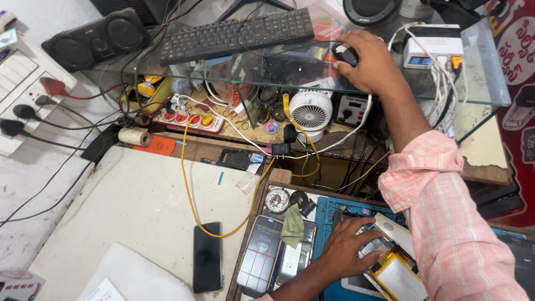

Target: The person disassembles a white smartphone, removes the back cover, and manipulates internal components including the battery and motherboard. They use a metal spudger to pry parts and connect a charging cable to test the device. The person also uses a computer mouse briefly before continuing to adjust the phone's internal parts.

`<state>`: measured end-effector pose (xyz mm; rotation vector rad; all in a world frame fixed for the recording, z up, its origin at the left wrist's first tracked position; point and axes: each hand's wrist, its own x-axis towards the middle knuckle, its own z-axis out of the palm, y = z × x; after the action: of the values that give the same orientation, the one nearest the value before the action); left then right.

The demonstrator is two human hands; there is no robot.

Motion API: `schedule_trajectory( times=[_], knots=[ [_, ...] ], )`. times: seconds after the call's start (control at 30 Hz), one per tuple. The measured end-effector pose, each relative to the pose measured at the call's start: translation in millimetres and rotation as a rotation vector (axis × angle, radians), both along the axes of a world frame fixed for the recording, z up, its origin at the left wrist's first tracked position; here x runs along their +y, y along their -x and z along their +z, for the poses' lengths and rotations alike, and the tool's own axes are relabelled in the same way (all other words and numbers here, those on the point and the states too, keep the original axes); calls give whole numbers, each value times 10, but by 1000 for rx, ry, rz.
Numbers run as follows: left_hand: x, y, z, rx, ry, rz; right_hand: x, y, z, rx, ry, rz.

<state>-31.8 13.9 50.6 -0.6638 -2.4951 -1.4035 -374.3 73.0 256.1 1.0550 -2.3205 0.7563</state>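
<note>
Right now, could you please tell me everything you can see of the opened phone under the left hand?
The opened phone lies flat on a blue work mat, its back cover off. A yellow-edged battery with a pale face fills its lower part, and a dark circuit board shows near the top. The left hand rests on its upper end, fingers spread over the board. A white panel lies beside it to the right. Finer parts are too small to tell.
</note>
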Motion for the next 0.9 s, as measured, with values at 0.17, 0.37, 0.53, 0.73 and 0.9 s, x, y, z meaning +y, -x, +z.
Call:
schedule_trajectory(
  times=[0.17,0.37,0.53,0.73,0.9],
  knots=[
    [-11,3,15,-8,-2,-13,-6,-12,-27,-11,22,-62],
    [-22,16,37,-20,-30,-16,-24,-65,17,-55,45,-117],
    [-16,17,42,-66,-33,-19,-33,-61,29,-65,16,-139],
    [-26,21,50,-57,-35,-26,-24,-38,6,-59,12,-107],
    [-29,25,60,-62,-20,-26,-21,-41,11,-58,8,-101]
  ],
)
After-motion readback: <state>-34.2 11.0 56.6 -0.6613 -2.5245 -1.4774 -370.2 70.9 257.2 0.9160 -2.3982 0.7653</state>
